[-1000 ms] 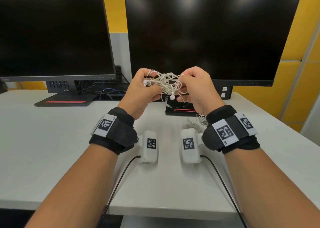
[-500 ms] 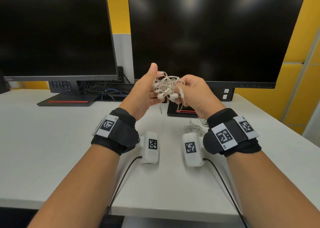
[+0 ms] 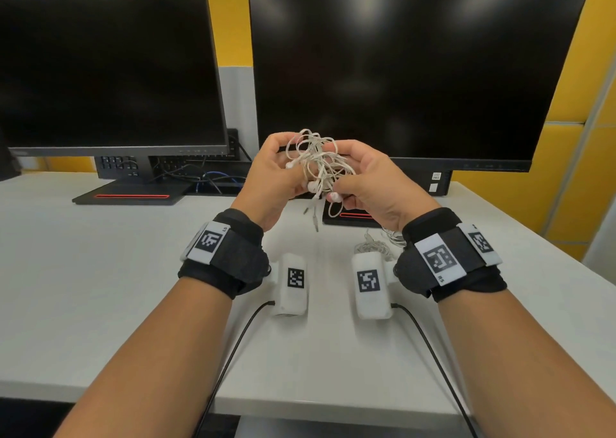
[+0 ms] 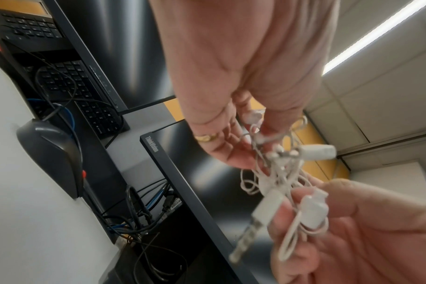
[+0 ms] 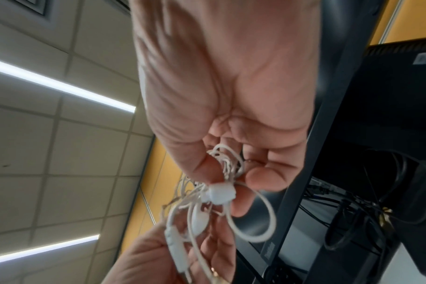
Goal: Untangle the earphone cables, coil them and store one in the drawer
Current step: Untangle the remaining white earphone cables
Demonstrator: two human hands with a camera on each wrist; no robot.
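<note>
Held in the air between both hands, above the desk (image 3: pixel 100 271) and in front of the right monitor (image 3: pixel 416 71), the cables (image 3: pixel 318 164) form one white knot of loops, with earbuds showing at its lower edge and a jack plug hanging free beneath. Left hand (image 3: pixel 273 177): fingers curled round the knot's left side, thumb up beside it; the left wrist view shows a ring on one finger and cable strands passing between the fingertips. Right hand (image 3: pixel 370 181): thumb and fingers pinching the knot's right side, an earbud pressed at the fingertips, a loop of cable drooping below, seen closest in the right wrist view. Wrists: each carries a black strap with printed square markers. Desk, below the hands: two white marker blocks (image 3: pixel 293 284) side by side, each with a black lead running toward the near edge. Second heap of white cable (image 3: pixel 376 242): lying on the desk just beyond the right block, partly hidden by the right wrist. Left monitor (image 3: pixel 106 71): dark screen, standing well left of the hands. Behind: yellow wall, dark cords under the monitors.
</note>
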